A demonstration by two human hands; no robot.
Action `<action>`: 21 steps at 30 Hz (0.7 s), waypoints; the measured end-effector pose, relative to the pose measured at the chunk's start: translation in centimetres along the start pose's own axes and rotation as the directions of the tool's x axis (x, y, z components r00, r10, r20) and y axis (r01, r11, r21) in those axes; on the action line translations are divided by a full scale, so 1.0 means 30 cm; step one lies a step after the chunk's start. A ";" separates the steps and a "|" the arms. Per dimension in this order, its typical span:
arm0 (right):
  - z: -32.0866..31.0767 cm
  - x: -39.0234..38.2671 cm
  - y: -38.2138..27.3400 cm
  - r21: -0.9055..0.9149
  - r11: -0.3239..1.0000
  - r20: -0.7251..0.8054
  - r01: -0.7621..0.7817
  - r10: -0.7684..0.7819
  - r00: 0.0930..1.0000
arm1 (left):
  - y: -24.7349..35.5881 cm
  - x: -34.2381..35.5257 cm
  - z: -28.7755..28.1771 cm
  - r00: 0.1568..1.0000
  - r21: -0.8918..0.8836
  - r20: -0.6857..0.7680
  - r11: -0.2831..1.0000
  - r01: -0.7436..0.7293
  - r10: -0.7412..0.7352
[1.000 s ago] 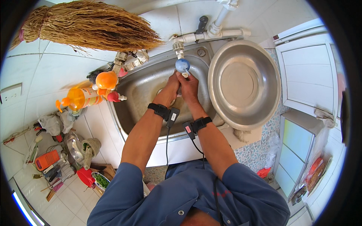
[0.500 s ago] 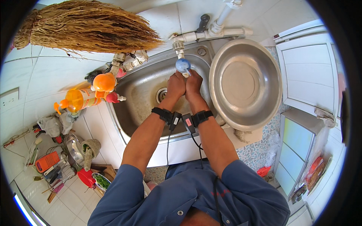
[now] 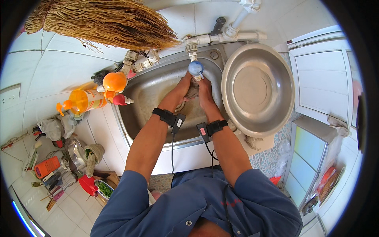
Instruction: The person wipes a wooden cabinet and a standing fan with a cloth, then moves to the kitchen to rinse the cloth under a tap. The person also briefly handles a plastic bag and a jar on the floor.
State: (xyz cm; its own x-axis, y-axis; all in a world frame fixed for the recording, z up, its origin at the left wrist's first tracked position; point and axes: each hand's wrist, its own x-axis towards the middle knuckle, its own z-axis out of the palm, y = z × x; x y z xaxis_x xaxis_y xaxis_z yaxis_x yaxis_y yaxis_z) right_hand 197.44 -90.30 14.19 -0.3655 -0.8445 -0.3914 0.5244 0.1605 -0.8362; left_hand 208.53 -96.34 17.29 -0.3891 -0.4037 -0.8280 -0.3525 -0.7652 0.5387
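My left hand (image 3: 184, 85) and my right hand (image 3: 205, 90) are close together in the steel sink (image 3: 144, 91), under a tap with a blue handle (image 3: 196, 68). Between them hangs a wet-looking grey-brown cloth (image 3: 192, 93), which both hands grip. The tap hides part of my fingers. Below the cloth, the drain (image 3: 180, 106) is partly covered by my left forearm.
A large steel basin (image 3: 258, 89) stands on the sink's right side. Along the left edge are an orange pump bottle (image 3: 81, 101) and an orange-capped bottle (image 3: 115, 82). A straw broom (image 3: 106, 23) hangs above. White pipes (image 3: 221, 37) run behind the tap.
My hands have drawn apart from each other, and the cloth now shows between them. My forearms have spread slightly. The view has shifted a little.
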 end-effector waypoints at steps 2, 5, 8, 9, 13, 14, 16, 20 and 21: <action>-0.017 -0.033 -0.021 -0.070 0.991 0.106 -0.116 0.123 0.987 | 0.017 -0.029 0.031 0.997 -0.104 -0.052 0.993 0.050 -0.055; -0.017 -0.045 -0.038 -0.134 0.991 0.135 0.018 0.001 0.991 | 0.008 -0.043 0.067 0.986 -0.186 -0.160 0.982 0.024 -0.054; -0.006 -0.018 -0.027 -0.271 0.961 -0.030 0.056 -0.067 0.997 | -0.030 -0.005 0.082 0.973 -0.060 -0.225 0.995 -0.074 0.059; -0.002 -0.005 -0.019 -0.257 0.962 -0.054 0.098 -0.115 0.992 | -0.037 0.021 0.083 0.955 0.027 -0.265 0.991 -0.128 0.130; 0.008 0.040 0.009 -0.233 0.958 -0.147 0.166 -0.204 0.968 | -0.078 0.088 0.102 0.721 0.503 -0.384 0.785 -0.360 0.577; 0.010 0.043 0.011 -0.232 0.965 -0.190 0.122 -0.168 0.967 | -0.083 0.093 0.105 0.709 0.527 -0.362 0.760 -0.380 0.605; 0.012 0.042 0.005 -0.103 0.990 -0.200 0.100 -0.119 0.972 | -0.084 0.086 0.109 0.737 0.566 -0.318 0.743 -0.358 0.597; 0.016 0.035 -0.021 0.057 0.996 -0.234 -0.074 0.086 0.968 | -0.058 0.041 0.113 0.758 0.696 -0.223 0.645 -0.316 0.613; 0.016 0.037 -0.027 0.132 0.982 -0.234 -0.137 0.165 0.958 | -0.050 0.030 0.116 0.749 0.714 -0.213 0.623 -0.319 0.627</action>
State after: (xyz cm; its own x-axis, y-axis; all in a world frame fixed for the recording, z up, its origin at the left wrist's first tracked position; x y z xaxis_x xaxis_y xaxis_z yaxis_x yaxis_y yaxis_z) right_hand 196.98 -91.61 14.62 -0.4439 -0.6630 -0.6028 0.6663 0.2056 -0.7168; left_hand 205.75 -93.81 16.29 -0.3312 -0.8893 -0.3155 -0.7033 0.0097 0.7109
